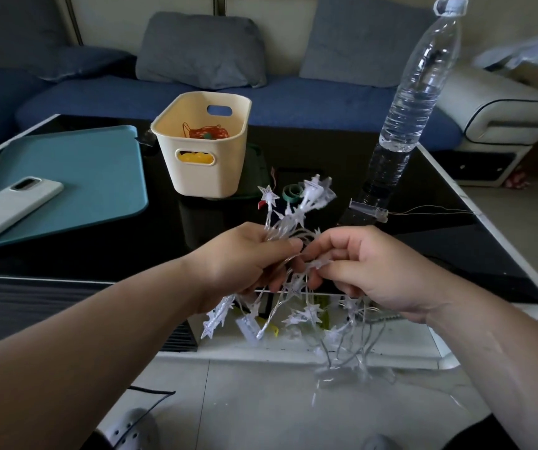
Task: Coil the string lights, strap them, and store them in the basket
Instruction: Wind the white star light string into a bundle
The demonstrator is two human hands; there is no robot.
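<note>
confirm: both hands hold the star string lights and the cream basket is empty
Not empty: the head view shows a red wire bundle in the cream basket. The left hand and right hand do hold the star string lights.

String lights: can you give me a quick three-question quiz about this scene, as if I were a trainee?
1. True or false: the left hand and the right hand both grip the string lights.
2. The phone lies: A on the teal tray, B on the sofa, C on the floor.
3. Fill in: seen from the camera, the water bottle stands to the ___ of the basket.
Key: 1 true; 2 A; 3 right.
</note>
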